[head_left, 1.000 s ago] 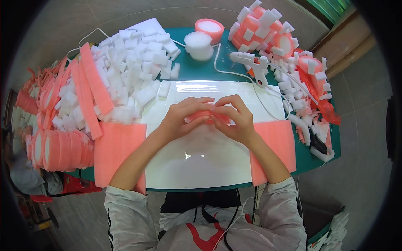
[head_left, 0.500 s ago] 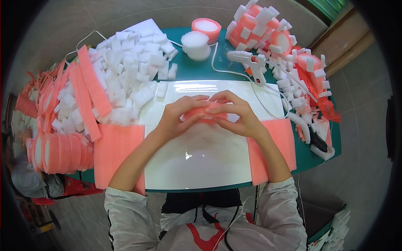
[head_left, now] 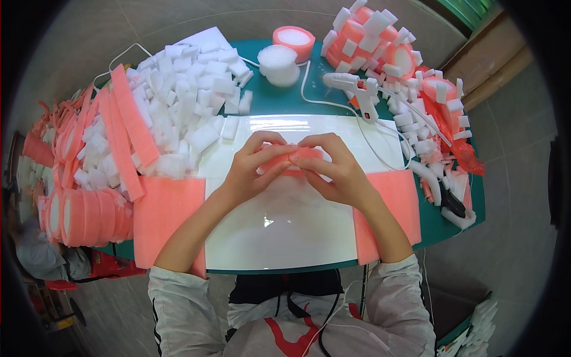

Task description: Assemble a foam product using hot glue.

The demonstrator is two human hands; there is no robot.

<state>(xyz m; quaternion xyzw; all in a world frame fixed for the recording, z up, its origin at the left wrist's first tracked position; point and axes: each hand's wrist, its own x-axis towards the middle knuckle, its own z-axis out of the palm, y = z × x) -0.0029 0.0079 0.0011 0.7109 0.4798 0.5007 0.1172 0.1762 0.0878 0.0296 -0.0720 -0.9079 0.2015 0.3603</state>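
Two hands meet over the middle of the white board (head_left: 285,226), a glossy sheet lying on a teal table (head_left: 273,101). Compared with half a second ago they sit almost where they were, with the fingers curled a little closer over what they hold; nothing else on the table has shifted.

Far left of the board, pink foam rings (head_left: 83,217) stand on edge in a row at the table's rim. Next to them, long pink foam strips (head_left: 128,134) lie slanted against a heap of white foam blocks (head_left: 184,101), which spreads to the board's upper left corner. A flat pink foam sheet (head_left: 163,217) lies tucked against the board's left edge.

Over the board's centre, the left hand (head_left: 250,172) and the right hand (head_left: 333,169) are together, both pinched on a small pink foam piece (head_left: 294,159), fingertips touching across it; most of the piece is hidden by the fingers.

Beyond the board's far edge stand a white foam disc stack (head_left: 278,64) and a pink-rimmed foam ring (head_left: 294,40). Right of these, just past the board's upper right corner, lies a white glue gun (head_left: 357,89), its cord (head_left: 333,107) trailing across the board. A second pink foam sheet (head_left: 386,214) lies under the right forearm at the board's right edge. Farthest right, a pile of pink rings studded with white blocks (head_left: 410,65) runs down the table's side.
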